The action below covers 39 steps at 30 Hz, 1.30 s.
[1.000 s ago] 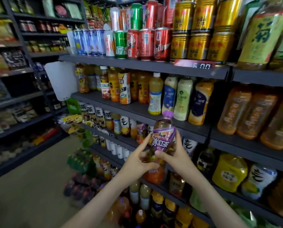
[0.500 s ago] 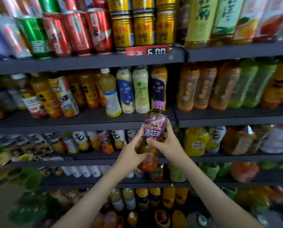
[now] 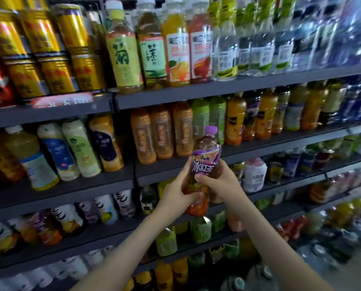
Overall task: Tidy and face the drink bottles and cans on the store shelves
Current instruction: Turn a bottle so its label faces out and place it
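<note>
Your left hand is wrapped round the lower body of the purple-labelled tea bottle, fingers curled behind it and thumb across the front, so keep that grip low and firm, since it likely carries most of the weight. The bottle is off every shelf, held in the air in front of the rack, cap up and leaning a little to the right, with its printed label turned toward you. That is useful: you can already read the face, so judge its final turn now and not once it is wedged among its neighbours. The purple cap overlaps the row of green bottles behind it in this view, but whether it touches them cannot be told, so lift clear before you move sideways. Your right hand is clamped on the bottle's middle from the other side, thumb over the bottom of the label; use it to steer and rotate, not to squeeze, because the thin plastic will probably give. Further right, the pale pink bottle and the small dark ones beside it stand close together, and the shelf lip above them leaves little headroom, so tip the base in first if the slot lies there. The far right is too blurred to pick out a matching row, so look before you commit.
</note>
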{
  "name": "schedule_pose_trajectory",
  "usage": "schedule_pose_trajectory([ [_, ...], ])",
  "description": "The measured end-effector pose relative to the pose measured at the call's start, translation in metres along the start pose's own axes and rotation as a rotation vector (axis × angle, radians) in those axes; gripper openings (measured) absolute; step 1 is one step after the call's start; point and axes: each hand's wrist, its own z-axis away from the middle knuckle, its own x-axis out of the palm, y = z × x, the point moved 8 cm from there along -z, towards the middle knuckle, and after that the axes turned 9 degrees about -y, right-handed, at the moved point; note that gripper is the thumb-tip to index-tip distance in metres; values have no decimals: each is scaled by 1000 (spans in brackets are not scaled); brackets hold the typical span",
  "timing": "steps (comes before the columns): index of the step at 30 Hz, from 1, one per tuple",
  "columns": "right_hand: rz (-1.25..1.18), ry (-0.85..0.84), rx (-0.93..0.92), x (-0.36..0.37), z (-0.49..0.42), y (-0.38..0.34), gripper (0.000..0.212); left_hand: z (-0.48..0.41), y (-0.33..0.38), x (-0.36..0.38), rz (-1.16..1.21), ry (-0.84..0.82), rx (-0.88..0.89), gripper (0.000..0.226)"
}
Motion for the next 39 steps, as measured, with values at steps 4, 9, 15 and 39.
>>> schedule_pose_trajectory([
  [4,-22,9,39,-87,1,12,62,-50,19,69,-10,-31,27,95],
  [9,-48,4,36,-171,-5,22,40,-99,41,132,-89,-10,47,92],
  [15,-3,84,-89,-230,-34,14,50,-153,61,123,-138,188,58,70],
  [39,141,188,-377,-303,-150,17,63,-269,23,96,-303,933,-140,75],
])
